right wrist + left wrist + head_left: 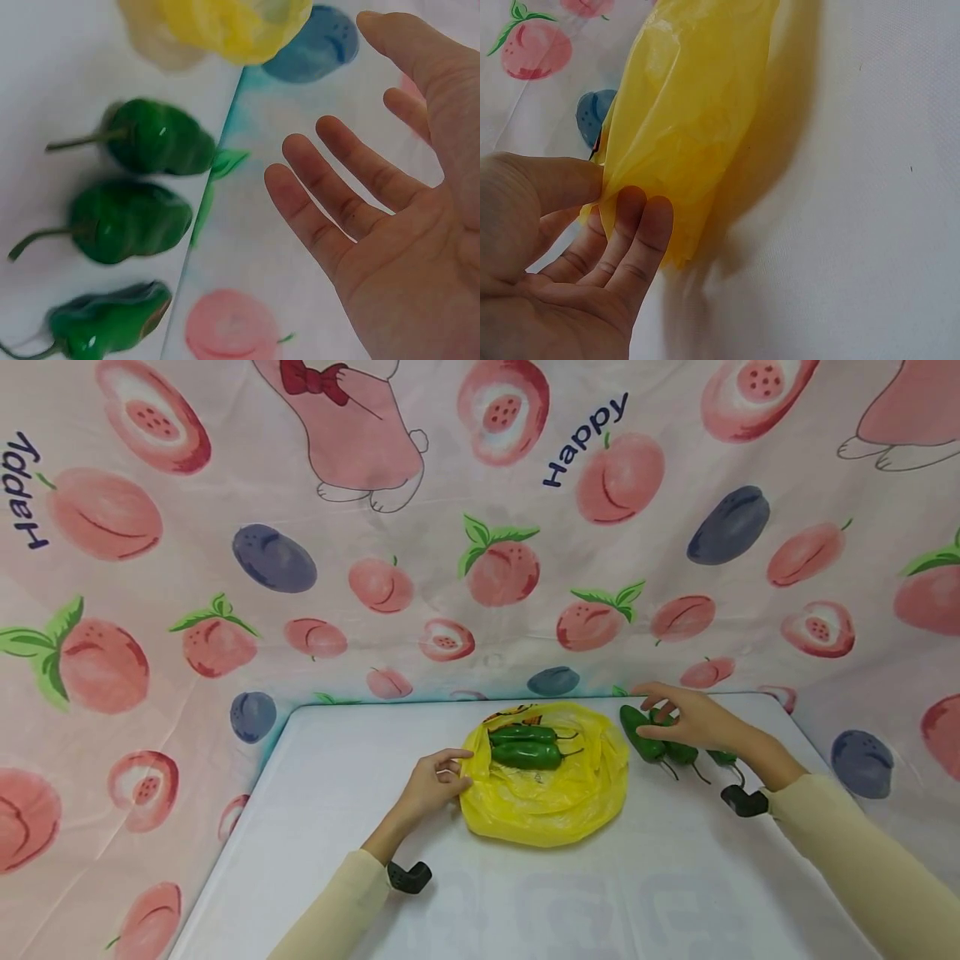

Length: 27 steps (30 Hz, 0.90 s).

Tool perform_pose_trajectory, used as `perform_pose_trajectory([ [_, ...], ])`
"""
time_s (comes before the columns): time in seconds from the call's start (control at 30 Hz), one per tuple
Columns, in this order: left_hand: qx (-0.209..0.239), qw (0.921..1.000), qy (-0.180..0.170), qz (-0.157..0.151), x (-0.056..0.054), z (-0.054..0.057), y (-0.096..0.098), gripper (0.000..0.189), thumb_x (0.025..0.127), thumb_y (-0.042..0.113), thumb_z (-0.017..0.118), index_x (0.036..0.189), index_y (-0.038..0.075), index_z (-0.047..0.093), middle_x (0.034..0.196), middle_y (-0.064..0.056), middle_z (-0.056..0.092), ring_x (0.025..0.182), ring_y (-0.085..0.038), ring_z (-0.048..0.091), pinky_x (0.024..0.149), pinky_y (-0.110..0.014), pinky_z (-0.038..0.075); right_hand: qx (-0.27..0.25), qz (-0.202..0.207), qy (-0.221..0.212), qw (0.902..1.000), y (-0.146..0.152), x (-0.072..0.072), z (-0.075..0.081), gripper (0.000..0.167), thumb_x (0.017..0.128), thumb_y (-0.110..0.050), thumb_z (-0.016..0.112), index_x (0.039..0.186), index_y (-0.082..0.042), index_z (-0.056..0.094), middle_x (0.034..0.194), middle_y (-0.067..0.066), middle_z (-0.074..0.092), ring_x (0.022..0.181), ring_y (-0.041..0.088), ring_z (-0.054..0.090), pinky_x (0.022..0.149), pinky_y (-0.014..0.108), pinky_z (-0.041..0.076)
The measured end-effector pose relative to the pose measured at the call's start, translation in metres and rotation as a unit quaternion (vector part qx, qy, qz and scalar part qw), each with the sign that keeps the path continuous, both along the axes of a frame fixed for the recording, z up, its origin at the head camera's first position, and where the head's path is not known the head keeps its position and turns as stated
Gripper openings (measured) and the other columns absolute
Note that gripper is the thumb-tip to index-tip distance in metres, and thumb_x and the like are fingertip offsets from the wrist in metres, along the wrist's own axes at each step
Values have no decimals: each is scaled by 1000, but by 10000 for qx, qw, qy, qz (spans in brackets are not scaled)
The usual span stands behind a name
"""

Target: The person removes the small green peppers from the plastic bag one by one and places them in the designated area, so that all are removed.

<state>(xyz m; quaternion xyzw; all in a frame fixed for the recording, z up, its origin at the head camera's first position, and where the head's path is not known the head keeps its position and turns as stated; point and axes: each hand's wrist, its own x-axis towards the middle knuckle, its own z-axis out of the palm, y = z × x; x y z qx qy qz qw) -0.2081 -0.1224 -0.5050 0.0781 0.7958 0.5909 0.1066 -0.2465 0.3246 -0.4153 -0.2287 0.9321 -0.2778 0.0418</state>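
Note:
A yellow plastic bag (543,818) lies on the white table with its mouth spread open. Two green peppers (527,756) rest side by side in it. My left hand (431,789) pinches the bag's left rim; in the left wrist view, thumb and fingers hold the thin yellow film (686,112). Right of the bag, three more green peppers (637,733) lie in a row, stems toward me. Over them hovers my right hand (697,722), fingers spread and holding nothing. In the right wrist view, its fingertips are apart from the nearest pepper (161,139).
The white table (337,777) ends at a back edge just behind the bag and peppers. Behind it rises a pink cloth (435,543) printed with peaches and plums. A black wrist camera (409,877) sits on the left wrist, another (744,801) on the right.

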Motion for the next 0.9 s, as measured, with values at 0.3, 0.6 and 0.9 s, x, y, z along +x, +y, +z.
perform_pose_trajectory([
  [0.3,53,10000,-22,-9,0,-1,-1,43,90,-2,74,133,4,66,100,-12,60,69,-19,60,65,-35,60,-257,521,474,9972,-31,0,8,58,88,-15,83,139,-11,57,115,14,70,95,35,68,76,37,61],
  [0.6,-2,10000,-43,24,0,-2,-1,43,91,-1,74,133,5,66,101,-12,62,70,-19,61,66,-34,60,-96,616,441,9971,-55,-3,6,64,88,-18,83,144,-14,53,121,15,69,98,27,66,77,31,58],
  [0.9,50,9999,-71,67,-1,-4,-2,43,91,-1,73,133,5,66,101,-12,62,69,-18,60,66,-34,60,-172,803,300,9962,-77,-4,7,63,89,-17,82,145,-10,53,122,14,67,103,34,65,85,48,59],
])
